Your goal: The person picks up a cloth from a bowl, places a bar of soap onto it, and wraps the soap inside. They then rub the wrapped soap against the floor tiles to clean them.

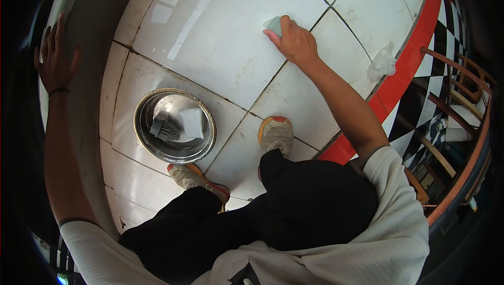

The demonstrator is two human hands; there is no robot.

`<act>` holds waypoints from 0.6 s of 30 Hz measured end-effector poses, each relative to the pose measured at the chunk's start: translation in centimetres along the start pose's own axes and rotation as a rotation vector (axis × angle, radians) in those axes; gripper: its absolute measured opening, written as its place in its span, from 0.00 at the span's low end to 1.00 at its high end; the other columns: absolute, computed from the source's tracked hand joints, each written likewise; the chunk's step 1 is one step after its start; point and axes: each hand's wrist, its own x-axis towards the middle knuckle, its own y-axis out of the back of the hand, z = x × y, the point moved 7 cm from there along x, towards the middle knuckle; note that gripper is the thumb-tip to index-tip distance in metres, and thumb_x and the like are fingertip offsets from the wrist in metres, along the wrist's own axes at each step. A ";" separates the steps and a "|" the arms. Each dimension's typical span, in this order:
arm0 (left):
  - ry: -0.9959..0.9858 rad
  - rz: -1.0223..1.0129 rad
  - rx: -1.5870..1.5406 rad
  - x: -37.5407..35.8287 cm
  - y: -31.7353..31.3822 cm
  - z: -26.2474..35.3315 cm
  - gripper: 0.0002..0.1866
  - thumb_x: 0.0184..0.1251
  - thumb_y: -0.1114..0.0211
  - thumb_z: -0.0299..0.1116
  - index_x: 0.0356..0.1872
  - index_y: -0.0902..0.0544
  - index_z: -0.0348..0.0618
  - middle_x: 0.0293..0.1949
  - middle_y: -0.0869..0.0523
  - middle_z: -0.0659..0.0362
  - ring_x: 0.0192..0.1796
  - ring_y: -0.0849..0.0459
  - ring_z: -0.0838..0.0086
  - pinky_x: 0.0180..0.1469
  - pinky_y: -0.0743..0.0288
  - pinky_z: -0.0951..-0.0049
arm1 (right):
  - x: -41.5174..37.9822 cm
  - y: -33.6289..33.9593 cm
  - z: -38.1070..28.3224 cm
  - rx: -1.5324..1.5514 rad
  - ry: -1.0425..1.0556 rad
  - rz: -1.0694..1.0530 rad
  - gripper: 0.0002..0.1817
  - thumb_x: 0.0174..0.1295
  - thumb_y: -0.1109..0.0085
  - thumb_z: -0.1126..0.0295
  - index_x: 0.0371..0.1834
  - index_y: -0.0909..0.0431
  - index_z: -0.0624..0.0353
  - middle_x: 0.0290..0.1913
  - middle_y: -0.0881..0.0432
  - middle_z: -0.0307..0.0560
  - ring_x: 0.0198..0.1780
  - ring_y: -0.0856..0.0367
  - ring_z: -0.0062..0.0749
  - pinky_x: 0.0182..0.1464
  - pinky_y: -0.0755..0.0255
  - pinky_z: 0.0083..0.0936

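My right hand [295, 41] is closed round a pale blue-green piece [273, 24], perhaps a sponge, against the white tiles [231, 49]. Part of it is hidden under my fingers. With fingers spread, my left hand [56, 59] rests against the edge of a grey surface [92, 75] on the left. A round metal basin [210, 146] stands on the tiles in front of my left shoe. Inside it lie a grey scrub brush [164, 129] and a white sponge-like block [192, 123].
A crumpled clear plastic bag [382, 62] lies at the right, beside a red border strip [407, 70]. Past it are a black-and-white checkered floor [428, 93] and an orange metal railing [485, 154]. My shoes [276, 135] stand on the tiles.
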 end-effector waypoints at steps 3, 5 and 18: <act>0.014 0.021 -0.032 -0.2 -0.3 -0.2 0.47 0.63 0.37 0.54 0.80 0.54 0.80 0.73 0.31 0.73 0.75 0.34 0.75 0.74 0.42 0.47 | 0.7 0.2 0.5 -0.051 -0.028 -0.015 0.27 0.64 0.36 0.45 0.36 0.32 0.60 0.19 0.22 0.49 0.17 0.20 0.42 0.17 0.26 0.33; 0.011 0.047 -0.054 -0.1 0.1 0.1 0.47 0.63 0.37 0.54 0.80 0.54 0.81 0.73 0.31 0.74 0.76 0.34 0.75 0.74 0.42 0.47 | 2.0 0.4 2.6 -0.106 -0.090 -0.004 0.27 0.64 0.37 0.45 0.36 0.32 0.60 0.19 0.22 0.49 0.18 0.19 0.44 0.17 0.26 0.34; -0.001 0.100 -0.069 -0.2 0.1 0.0 0.45 0.63 0.36 0.55 0.79 0.51 0.82 0.72 0.28 0.71 0.74 0.31 0.73 0.73 0.40 0.50 | -7.2 -1.2 -10.6 0.080 0.312 -0.180 0.24 0.60 0.33 0.46 0.34 0.30 0.56 0.21 0.26 0.46 0.18 0.23 0.34 0.16 0.30 0.31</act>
